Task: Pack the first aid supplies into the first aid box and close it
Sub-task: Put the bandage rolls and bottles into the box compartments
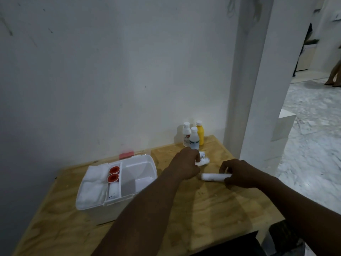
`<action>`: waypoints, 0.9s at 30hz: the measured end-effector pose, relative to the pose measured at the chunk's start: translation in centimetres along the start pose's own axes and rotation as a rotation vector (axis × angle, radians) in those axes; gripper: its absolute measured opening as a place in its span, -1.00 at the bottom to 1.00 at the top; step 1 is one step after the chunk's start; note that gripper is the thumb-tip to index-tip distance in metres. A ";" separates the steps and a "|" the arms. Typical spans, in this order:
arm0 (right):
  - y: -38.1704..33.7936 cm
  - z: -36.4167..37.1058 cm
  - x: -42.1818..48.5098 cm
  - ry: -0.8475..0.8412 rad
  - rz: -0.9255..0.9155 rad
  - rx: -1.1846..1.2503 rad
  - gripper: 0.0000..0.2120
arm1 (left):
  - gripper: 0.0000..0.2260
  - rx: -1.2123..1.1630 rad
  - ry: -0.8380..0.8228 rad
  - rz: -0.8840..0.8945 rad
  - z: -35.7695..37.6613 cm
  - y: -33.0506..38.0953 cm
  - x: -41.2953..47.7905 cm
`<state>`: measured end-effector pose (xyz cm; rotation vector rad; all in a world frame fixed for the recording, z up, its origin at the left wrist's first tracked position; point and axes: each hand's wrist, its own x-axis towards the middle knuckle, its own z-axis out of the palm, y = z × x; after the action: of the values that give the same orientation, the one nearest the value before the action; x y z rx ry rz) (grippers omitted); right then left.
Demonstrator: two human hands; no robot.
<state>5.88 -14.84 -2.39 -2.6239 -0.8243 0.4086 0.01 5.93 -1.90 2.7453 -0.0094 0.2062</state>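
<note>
first aid box [137, 173] open, 9 o'clock of left hand [185, 164] | left hand curled over small bandage rolls [203, 159], grip unclear | right hand [239, 173] grips long bandage roll [213, 177], 3 o'clock | bottles [194, 138] 12 o'clock

Domestic interior: plywood table [203, 218] beneath the left hand [186, 164], plain white wall [110, 71] beyond it, marbled floor [313, 145] right of the right hand [238, 173].

The surface [203, 209] is bare plywood, matt, with visible grain. The first aid box [142, 169] is smooth white plastic with a faint sheen. Its gauze pads [93, 183] look soft and fibrous, as do the long bandage roll [212, 177] and small bandage roll [203, 161]. The bottles [194, 138] are smooth plastic, and the floor [310, 145] is polished, veined stone
</note>
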 end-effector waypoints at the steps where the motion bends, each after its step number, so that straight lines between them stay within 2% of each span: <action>1: -0.1 -0.4 0.0 0.008 -0.004 0.020 -0.79 | -0.77 -0.024 0.022 -0.002 -0.9 0.1 -0.1; 5: -2.2 -2.3 0.1 0.117 -0.038 0.103 -0.81 | -0.85 -0.162 0.121 -0.025 -5.3 0.1 -0.9; 10: -7.3 -5.0 0.4 0.299 -0.142 0.151 -0.81 | -0.89 -0.159 0.201 -0.041 -12.2 -0.5 -3.1; 14: -13.4 -6.5 0.4 0.368 -0.266 0.214 -0.81 | -0.88 -0.130 0.235 -0.112 -17.4 -2.4 -5.7; 17: -17.9 -6.3 0.2 0.372 -0.381 0.182 -0.78 | -0.89 -0.123 0.242 -0.179 -19.9 -4.3 -7.9; 21: -22.5 -3.9 -0.3 0.328 -0.494 0.036 -0.74 | -0.87 -0.135 0.153 -0.271 -20.5 -6.7 -10.5; 27: -24.6 0.9 -0.4 0.165 -0.445 -0.118 -0.70 | -0.83 -0.117 0.001 -0.311 -17.8 -8.4 -11.8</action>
<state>-6.81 4.00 7.14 -2.4320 -1.3637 0.0223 -13.91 20.13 9.49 2.5864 0.3901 0.1161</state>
